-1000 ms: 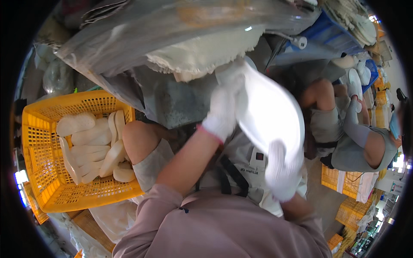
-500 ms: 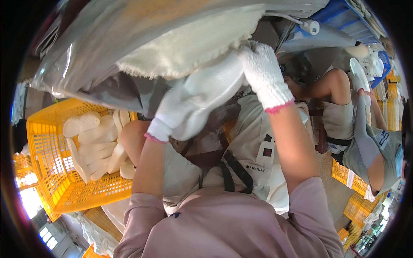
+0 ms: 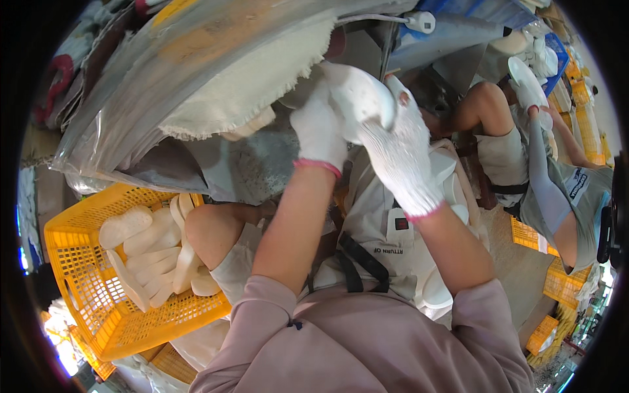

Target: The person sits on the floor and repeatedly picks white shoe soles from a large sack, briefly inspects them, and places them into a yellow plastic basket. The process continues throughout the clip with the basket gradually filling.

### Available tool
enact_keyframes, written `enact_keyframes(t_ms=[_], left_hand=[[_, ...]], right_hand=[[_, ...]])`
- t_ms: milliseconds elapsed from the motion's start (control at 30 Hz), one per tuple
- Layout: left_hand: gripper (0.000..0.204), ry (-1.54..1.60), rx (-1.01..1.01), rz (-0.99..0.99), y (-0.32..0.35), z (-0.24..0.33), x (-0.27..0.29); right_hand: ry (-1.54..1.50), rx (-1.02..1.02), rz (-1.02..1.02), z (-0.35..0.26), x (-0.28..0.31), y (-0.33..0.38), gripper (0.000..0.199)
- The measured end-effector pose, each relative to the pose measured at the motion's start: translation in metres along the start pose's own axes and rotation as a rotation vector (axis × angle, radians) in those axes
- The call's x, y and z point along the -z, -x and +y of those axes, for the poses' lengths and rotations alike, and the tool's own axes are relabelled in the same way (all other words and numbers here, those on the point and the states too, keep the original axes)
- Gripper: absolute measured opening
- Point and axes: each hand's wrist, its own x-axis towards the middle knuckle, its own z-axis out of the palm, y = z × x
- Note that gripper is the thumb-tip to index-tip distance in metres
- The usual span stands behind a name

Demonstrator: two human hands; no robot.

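A white shoe sole [image 3: 357, 92] is held up in front of me, tilted, at the edge of a cream cloth [image 3: 252, 82] with a frayed rim. My left hand [image 3: 321, 128], in a white knit glove with a pink cuff, is closed around its near left part. My right hand [image 3: 401, 147], gloved alike, grips the sole's right end, with the thumb side against it. A darker spot shows at one fingertip of that glove. The sole's far left end is partly hidden behind my left hand and near the cloth.
Left of my knee, a yellow plastic basket [image 3: 160, 327] holds several white soles [image 3: 147, 236]. Grey plastic sheeting [image 3: 141, 85] hangs around the cloth. A white cable fitting [image 3: 420, 22] is above. At the right, a seated person [image 3: 557, 190] holds a white sole [image 3: 526, 78].
Both hands have turned the sole; it was stretched low to the left and is now more raised. My left hand has moved up and right, close to my right hand.
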Motion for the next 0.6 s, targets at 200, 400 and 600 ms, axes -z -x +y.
enact_keyframes(t_ms=[200, 400, 600], left_hand=[[0.058, -0.274, 0.274, -0.093, -0.061, 0.029, 0.059], [0.070, -1.493, -0.453, 0.014, -0.027, 0.083, 0.153], [0.044, -0.876, -0.029, -0.299, 0.041, 0.075, 0.139]], right_hand=[[0.099, 0.213, 0.029, -0.017, -0.030, -0.048, 0.069], [0.100, 0.248, -0.060, 0.005, -0.054, -0.079, 0.059], [0.042, 0.100, -0.168, 0.002, -0.070, -0.089, 0.060]])
